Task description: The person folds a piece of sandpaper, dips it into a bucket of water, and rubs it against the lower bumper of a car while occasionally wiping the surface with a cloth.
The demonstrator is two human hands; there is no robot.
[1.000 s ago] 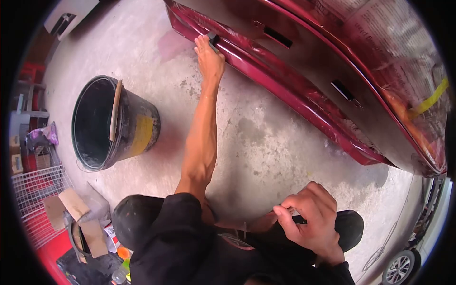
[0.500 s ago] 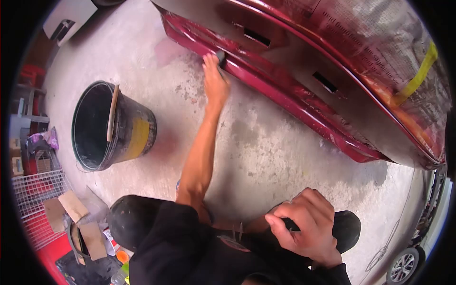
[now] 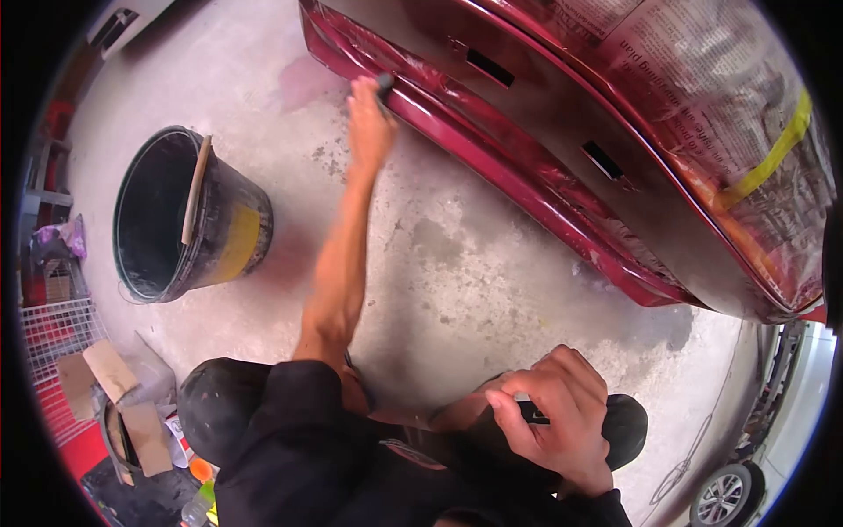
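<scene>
My left hand (image 3: 371, 127) reaches to the lower edge of a dark red car panel (image 3: 492, 167). Its fingers press a small dark block (image 3: 385, 83) against the panel's rim. My right hand (image 3: 558, 408) hovers over my knee at the lower right, its fingers curled inward; whether anything small lies inside them is hidden. Newspaper and plastic sheeting (image 3: 676, 97) with a strip of yellow tape (image 3: 777, 149) cover the area above the panel.
A black bucket (image 3: 219, 220) with a wooden-gripped handle stands on the concrete floor at the left. Cardboard pieces (image 3: 112, 373), a wire rack (image 3: 61, 338) and bottles lie lower left. A car wheel (image 3: 722, 496) shows lower right.
The view has shifted slightly. My left hand and the dark block have moved a little up and left along the panel's rim. My right hand keeps its curled shape.
</scene>
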